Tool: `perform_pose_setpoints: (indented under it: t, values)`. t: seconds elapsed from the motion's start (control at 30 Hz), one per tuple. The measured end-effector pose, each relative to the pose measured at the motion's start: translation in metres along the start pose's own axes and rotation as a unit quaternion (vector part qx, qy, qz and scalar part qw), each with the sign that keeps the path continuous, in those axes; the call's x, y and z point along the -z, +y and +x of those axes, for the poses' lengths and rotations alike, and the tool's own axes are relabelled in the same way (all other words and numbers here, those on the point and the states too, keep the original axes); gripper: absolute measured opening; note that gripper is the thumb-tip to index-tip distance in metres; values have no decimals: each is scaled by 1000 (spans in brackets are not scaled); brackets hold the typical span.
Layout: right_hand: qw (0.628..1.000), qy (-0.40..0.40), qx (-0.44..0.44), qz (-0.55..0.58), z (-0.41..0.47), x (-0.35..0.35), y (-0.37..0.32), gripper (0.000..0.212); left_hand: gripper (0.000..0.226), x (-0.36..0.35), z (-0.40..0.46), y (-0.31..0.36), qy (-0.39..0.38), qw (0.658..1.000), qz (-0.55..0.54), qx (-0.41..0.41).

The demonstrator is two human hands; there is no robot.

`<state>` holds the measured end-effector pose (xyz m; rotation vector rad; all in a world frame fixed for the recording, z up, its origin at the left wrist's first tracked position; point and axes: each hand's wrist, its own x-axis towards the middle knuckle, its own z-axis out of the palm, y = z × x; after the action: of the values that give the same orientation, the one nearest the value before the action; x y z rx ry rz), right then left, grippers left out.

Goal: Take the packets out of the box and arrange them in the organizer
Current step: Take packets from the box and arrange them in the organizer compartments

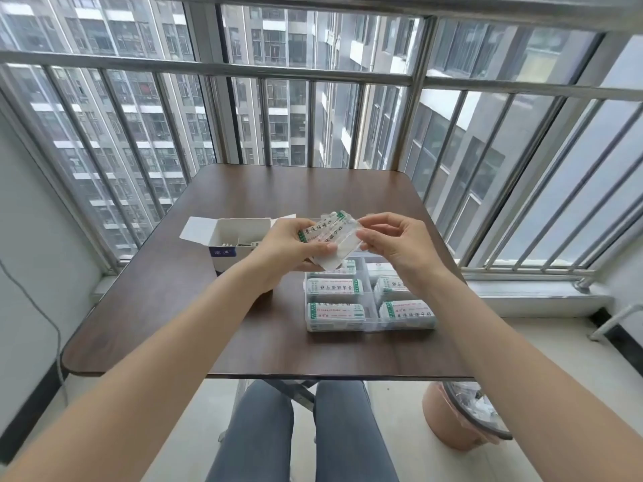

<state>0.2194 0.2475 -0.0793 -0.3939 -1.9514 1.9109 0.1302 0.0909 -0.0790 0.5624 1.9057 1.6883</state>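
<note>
Packets [330,238] gripped by L hand [290,247], R hand [393,243] pinching edge, above organizer [370,328].

Box [240,238] and organizer [368,328] flank a bare gap — table [174,307] front open.

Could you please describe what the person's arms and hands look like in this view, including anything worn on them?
Both forearms are bare right up to the frame's edge, with no sleeves showing. The left hand and right hand wear no gloves, and no rings, watch or bracelets are visible. The fingers are slender, with short, unpainted-looking nails. Grey-blue jeans cover the legs below.
</note>
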Motion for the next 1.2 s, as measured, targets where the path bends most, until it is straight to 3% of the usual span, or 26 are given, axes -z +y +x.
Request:
perform_pose_setpoints:
  t: [0.33,0.57,0.67,0.73,0.87,0.97,1.2]
  values:
    - [998,41,-39,-34,1,-1,4,8,16,-1,-4,-4,28,998,-33,-34]
    - [989,29,-70,123,1,13,8,7,14,-1,1,1,75,993,30,-89]
    - [988,22,-70,138,5,16,10,10,13,0,4,-1,103,985,78,-112]
    - [994,25,-72,76,10,15,12,17,14,1,5,-6,110,980,121,-116]
    - [984,14,-72,-160,21,11,18,14,6,0,2,-14,131,957,222,-136]
    - [977,1,-82,-199,31,5,20,20,1,1,0,-13,140,942,260,-158]
    - [939,-60,-56,-334,39,-10,30,12,5,6,0,-11,156,942,251,-160]
